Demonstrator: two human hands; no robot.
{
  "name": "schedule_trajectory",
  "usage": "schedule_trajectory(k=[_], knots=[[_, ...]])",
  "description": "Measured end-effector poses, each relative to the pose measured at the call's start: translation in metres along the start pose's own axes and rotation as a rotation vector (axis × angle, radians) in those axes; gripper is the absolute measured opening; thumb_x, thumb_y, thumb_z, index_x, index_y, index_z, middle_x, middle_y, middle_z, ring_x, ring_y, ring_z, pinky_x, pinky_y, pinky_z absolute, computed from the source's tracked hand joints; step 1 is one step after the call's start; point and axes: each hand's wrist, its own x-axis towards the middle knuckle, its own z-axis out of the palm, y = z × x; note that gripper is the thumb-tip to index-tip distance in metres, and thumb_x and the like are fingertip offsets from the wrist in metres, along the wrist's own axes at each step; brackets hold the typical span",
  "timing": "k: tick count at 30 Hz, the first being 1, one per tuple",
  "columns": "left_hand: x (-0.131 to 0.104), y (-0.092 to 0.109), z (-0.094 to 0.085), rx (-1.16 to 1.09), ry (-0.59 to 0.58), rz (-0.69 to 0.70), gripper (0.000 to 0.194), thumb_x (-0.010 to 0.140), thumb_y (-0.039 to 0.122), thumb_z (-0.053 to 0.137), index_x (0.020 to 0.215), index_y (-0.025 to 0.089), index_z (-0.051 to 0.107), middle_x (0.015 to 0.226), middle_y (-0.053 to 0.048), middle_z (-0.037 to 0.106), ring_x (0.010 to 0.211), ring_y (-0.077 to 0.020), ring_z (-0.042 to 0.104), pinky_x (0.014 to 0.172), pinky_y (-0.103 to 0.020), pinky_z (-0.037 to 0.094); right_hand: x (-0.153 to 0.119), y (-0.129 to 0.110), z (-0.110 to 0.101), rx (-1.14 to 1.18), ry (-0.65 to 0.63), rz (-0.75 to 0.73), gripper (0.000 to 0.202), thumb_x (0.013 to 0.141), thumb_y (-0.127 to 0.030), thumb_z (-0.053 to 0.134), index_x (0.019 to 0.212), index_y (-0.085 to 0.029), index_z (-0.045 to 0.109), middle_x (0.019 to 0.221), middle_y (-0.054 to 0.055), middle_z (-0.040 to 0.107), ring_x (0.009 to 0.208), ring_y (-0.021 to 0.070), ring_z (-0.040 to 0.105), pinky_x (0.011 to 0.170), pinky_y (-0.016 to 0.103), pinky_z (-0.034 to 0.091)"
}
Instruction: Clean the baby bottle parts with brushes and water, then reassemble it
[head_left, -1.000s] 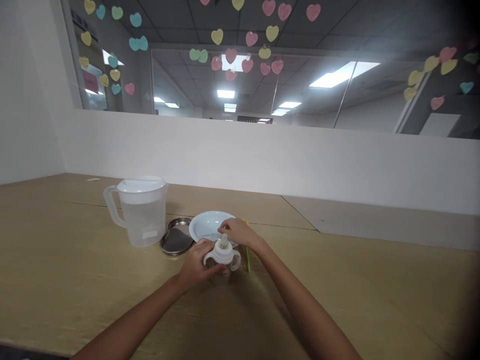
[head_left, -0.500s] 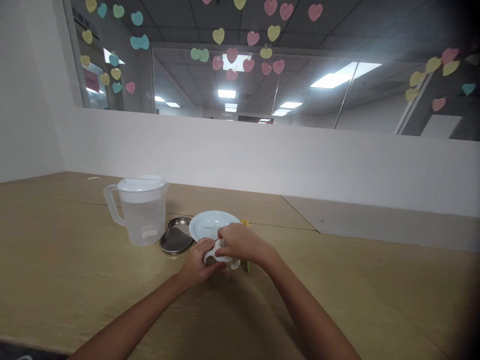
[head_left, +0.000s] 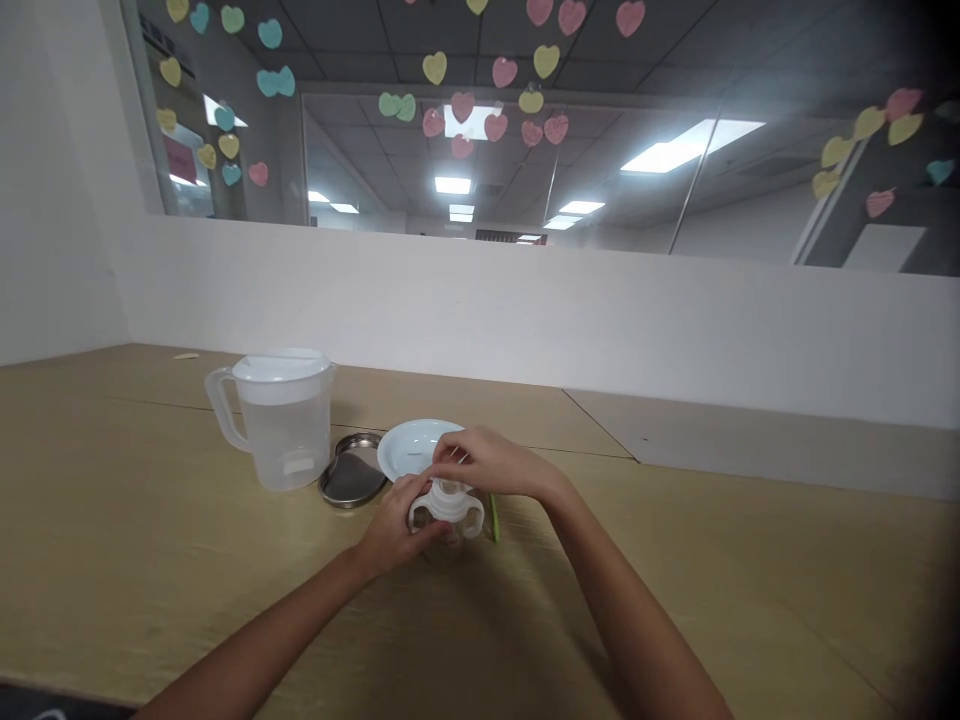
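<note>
A baby bottle (head_left: 448, 505) with a white collar and two side handles stands upright on the table, its clear lower part partly hidden. My left hand (head_left: 394, 525) is wrapped round its left side, thumb across the front. Just above the bottle's top, my right hand (head_left: 487, 462) is bent over with its fingers curled together. Whatever those fingers hold, if anything, I cannot make out. Behind both hands lies a white plate (head_left: 405, 447), partly covered by the right hand. A thin green stick-like thing (head_left: 495, 520) lies right of the bottle.
To the left stands a translucent lidded pitcher (head_left: 291, 430). A kidney-shaped metal tray (head_left: 352, 480) sits between it and the plate. A small flat pale piece (head_left: 186, 356) lies far back on the table. A white wall (head_left: 450, 300) with a window above closes off the back.
My right hand has lifted slightly off the bottle's top and its wrist has shifted right, so the white collar and top now show. My left hand keeps its hold.
</note>
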Motion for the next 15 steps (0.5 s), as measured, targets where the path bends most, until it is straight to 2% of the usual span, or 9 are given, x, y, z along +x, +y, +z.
schedule_trajectory(k=[2, 4, 7, 10, 15], knots=[[0.0, 0.0, 0.0, 0.001, -0.008, -0.004, 0.065, 0.076, 0.048, 0.06, 0.132, 0.02, 0.04, 0.116, -0.012, 0.056, 0.106, -0.0258, 0.051, 0.09, -0.04, 0.042, 0.002, 0.003, 0.0, -0.064, 0.082, 0.056, 0.022, 0.081, -0.034, 0.056, 0.074, -0.014, 0.062, 0.068, 0.001, 0.06, 0.059, 0.0108, 0.049, 0.051, 0.021, 0.031], [0.0, 0.001, -0.001, 0.005, -0.017, -0.013, 0.069, 0.076, 0.048, 0.06, 0.135, 0.021, 0.035, 0.118, -0.012, 0.055, 0.108, -0.0266, 0.05, 0.092, -0.042, 0.04, 0.003, 0.005, -0.001, -0.116, 0.101, 0.059, 0.019, 0.078, -0.03, 0.059, 0.068, -0.014, 0.061, 0.062, 0.0, 0.057, 0.055, 0.0098, 0.046, 0.049, 0.021, 0.029], [0.0, 0.002, -0.002, 0.004, -0.025, -0.015, 0.07, 0.076, 0.048, 0.059, 0.136, 0.02, 0.034, 0.119, -0.013, 0.054, 0.108, -0.0267, 0.05, 0.093, -0.042, 0.04, 0.002, 0.004, -0.002, -0.104, 0.067, -0.04, 0.006, 0.075, -0.014, 0.058, 0.074, -0.014, 0.065, 0.072, 0.002, 0.061, 0.065, 0.0115, 0.051, 0.056, 0.021, 0.034], [0.001, 0.003, -0.002, 0.005, -0.013, 0.008, 0.068, 0.077, 0.048, 0.059, 0.134, 0.02, 0.036, 0.121, -0.012, 0.054, 0.109, -0.0266, 0.05, 0.093, -0.042, 0.04, 0.0, 0.001, -0.005, -0.058, 0.065, -0.127, 0.022, 0.072, -0.001, 0.052, 0.083, -0.015, 0.065, 0.087, 0.004, 0.064, 0.082, 0.0147, 0.055, 0.07, 0.023, 0.039], [0.001, 0.002, -0.001, 0.025, -0.018, 0.0, 0.061, 0.076, 0.049, 0.059, 0.127, 0.019, 0.045, 0.117, -0.012, 0.056, 0.106, -0.027, 0.051, 0.09, -0.041, 0.042, -0.005, 0.001, -0.011, 0.051, 0.203, -0.197, 0.024, 0.076, -0.003, 0.049, 0.092, -0.015, 0.063, 0.093, 0.004, 0.063, 0.086, 0.0143, 0.056, 0.077, 0.026, 0.043]])
